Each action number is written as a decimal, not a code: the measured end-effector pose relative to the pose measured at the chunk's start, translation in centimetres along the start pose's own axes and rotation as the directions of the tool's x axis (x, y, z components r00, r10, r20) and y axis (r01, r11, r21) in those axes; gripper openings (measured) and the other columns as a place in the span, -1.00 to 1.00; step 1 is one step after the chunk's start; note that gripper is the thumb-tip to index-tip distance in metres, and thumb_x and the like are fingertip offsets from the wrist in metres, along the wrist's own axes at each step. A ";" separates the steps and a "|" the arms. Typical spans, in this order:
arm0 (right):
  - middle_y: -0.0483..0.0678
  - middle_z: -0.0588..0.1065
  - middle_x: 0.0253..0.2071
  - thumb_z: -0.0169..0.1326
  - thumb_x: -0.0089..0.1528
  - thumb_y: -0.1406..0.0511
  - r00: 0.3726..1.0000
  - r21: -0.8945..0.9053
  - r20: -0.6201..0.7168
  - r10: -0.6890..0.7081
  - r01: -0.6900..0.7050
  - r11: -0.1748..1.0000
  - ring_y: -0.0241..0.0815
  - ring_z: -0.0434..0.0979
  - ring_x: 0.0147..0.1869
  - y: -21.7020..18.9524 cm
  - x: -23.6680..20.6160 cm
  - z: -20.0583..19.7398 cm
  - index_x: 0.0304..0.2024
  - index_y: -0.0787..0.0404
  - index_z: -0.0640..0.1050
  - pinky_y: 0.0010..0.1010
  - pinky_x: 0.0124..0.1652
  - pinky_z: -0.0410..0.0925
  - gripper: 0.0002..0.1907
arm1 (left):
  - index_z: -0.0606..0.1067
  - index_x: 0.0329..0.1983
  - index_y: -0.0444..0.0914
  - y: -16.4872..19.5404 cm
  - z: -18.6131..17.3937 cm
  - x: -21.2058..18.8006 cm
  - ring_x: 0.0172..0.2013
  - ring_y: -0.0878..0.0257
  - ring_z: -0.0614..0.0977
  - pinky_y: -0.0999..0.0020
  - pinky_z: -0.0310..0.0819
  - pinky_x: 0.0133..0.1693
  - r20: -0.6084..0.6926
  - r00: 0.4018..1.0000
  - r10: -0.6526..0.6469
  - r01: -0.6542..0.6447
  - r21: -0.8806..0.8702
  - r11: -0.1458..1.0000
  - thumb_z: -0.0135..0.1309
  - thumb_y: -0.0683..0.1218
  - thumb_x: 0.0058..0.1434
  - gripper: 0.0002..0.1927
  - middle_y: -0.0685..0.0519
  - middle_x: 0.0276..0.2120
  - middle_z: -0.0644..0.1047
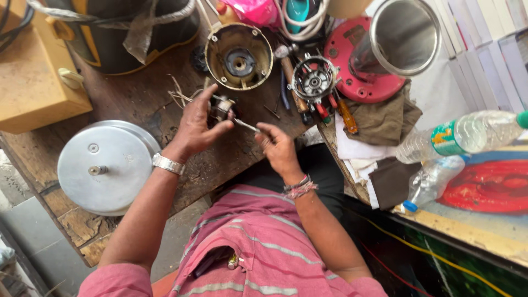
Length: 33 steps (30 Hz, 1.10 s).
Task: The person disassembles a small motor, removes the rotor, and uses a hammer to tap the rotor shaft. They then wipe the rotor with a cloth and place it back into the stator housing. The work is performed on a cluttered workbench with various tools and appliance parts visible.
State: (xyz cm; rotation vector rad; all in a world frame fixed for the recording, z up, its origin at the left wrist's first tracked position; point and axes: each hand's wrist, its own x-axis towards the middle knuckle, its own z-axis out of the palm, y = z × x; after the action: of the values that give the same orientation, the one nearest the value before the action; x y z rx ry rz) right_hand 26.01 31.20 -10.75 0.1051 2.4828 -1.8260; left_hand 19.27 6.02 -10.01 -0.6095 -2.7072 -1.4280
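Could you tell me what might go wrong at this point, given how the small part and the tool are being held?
The left hand pinches the small part in the air while the right hand pushes a thin tool into it; a slip could jab the left fingers. If dropped, the part might fall off the wooden bench edge. The loose wires beside it could snag.

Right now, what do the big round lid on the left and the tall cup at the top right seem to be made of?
The round lid looks like dull, matte grey metal, perhaps aluminium: soft sheen, a metal knob and a rivet. The tall cup looks like polished steel, judging by its bright reflective inner wall. The red base under it seems glossy, likely plastic or painted metal; I cannot tell which.
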 end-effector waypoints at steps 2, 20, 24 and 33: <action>-0.19 0.55 -0.39 0.23 0.26 0.19 0.992 0.108 0.061 0.107 -0.113 0.988 -0.49 0.39 -0.44 -0.1 -0.1 0.9 0.08 0.24 0.60 -0.60 -0.44 0.31 -0.61 | 0.02 0.53 -0.22 0.8 0.1 0.2 0.32 -0.18 0.43 0.01 0.28 0.30 -0.069 0.996 0.065 -0.067 -0.038 0.997 0.41 0.08 0.09 0.09 -0.28 0.33 0.39; -0.13 0.59 -0.54 0.13 0.35 0.19 0.996 -0.035 -0.026 0.080 -0.081 0.996 -0.44 0.46 -0.56 0.1 -2.2 4.1 -0.17 0.28 0.61 -0.54 -0.54 0.30 -0.74 | 0.22 0.43 -0.24 3.4 2.3 -3.0 0.16 0.01 0.59 0.17 0.51 0.17 -0.375 0.926 -0.049 0.094 0.105 0.990 0.46 0.03 0.12 -0.09 -0.10 0.19 0.55; -0.15 0.54 -0.61 0.02 0.39 0.08 0.996 -0.082 0.036 0.085 -0.082 0.993 -0.42 0.44 -0.62 0.3 -2.0 4.2 -0.31 0.26 0.57 -0.55 -0.57 0.28 -0.60 | 0.29 0.34 -0.25 3.5 2.4 -3.2 0.14 0.05 0.63 0.22 0.55 0.15 -0.421 0.906 -0.047 0.069 0.036 0.997 0.45 0.00 0.11 -0.19 -0.10 0.17 0.56; -0.12 0.44 -0.65 -0.12 0.40 -0.05 0.800 0.436 0.327 0.503 -0.600 0.671 -0.38 0.30 -0.71 0.5 -1.3 3.9 -0.34 0.20 0.48 -0.62 -0.72 0.07 -0.50 | 0.32 0.30 -0.25 3.6 2.0 -3.3 0.16 0.07 0.64 0.25 0.57 0.16 -0.423 0.906 -0.018 0.030 0.020 0.999 0.46 -0.01 0.12 -0.23 -0.09 0.17 0.56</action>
State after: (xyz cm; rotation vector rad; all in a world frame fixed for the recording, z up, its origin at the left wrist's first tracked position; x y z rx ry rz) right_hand 27.39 27.60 -12.30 0.6191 1.5081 -2.0218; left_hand 23.90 8.36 -9.04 -0.2264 -2.3905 -1.3393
